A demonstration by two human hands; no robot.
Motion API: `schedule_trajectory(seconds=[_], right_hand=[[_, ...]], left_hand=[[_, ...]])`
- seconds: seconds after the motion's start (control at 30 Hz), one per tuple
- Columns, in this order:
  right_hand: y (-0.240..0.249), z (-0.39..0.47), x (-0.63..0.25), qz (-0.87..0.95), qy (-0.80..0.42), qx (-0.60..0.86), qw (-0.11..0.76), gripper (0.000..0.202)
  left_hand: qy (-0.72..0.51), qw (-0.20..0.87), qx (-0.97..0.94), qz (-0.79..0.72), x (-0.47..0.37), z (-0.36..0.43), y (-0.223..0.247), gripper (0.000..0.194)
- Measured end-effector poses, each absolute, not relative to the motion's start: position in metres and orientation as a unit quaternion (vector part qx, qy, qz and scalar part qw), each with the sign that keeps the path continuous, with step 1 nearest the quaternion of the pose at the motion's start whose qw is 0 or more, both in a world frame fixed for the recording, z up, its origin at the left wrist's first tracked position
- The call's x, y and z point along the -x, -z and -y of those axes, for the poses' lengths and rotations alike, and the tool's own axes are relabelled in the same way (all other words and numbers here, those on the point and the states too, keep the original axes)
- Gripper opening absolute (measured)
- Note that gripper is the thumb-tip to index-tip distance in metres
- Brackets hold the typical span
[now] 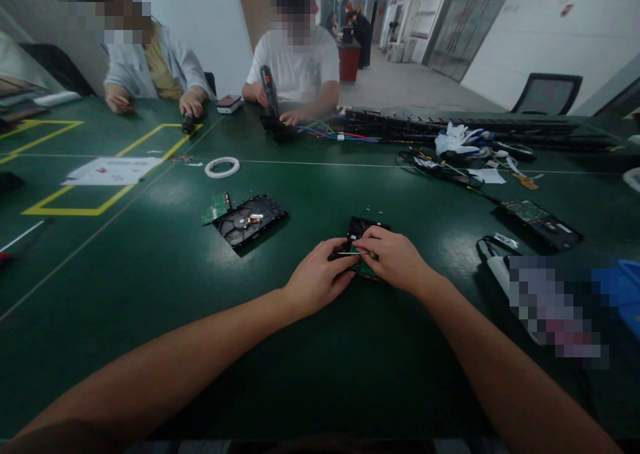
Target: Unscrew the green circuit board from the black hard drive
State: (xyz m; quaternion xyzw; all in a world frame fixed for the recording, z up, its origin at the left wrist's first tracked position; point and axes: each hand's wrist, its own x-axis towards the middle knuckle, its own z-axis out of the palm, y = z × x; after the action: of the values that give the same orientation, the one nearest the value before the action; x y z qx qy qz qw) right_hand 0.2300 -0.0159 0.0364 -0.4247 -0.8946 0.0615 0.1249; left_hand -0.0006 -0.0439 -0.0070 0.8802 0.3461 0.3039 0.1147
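A black hard drive [361, 226] with a green circuit board [364, 267] lies on the table in front of me, partly covered by both hands. My left hand [316, 277] grips its left side, fingers closed around the edge. From the right, my right hand [397, 257] reaches over the drive and pinches a thin screwdriver [356, 253], whose shaft points left across the board. Much of its handle is hidden by my fingers. Several tiny screws [369, 208] lie just beyond the drive.
Left of my hands lies another hard drive [253, 221], beside a loose circuit board [216, 209] and a white ring of tape [222, 167]. A third drive [540, 224] sits at the right, near cables and gloves [460, 139]. Across the table, a person holds a power screwdriver [269, 87].
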Motion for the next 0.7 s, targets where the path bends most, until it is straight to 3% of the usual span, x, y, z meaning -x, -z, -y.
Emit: schedule_trajectory(seconds=[0.7], right_hand=[[-0.038, 0.018, -0.2282, 0.896, -0.053, 0.425, 0.12, 0.025]], left_hand=[[-0.31, 0.117, -0.878, -0.345, 0.0007, 0.0441, 0.0073, 0.033]])
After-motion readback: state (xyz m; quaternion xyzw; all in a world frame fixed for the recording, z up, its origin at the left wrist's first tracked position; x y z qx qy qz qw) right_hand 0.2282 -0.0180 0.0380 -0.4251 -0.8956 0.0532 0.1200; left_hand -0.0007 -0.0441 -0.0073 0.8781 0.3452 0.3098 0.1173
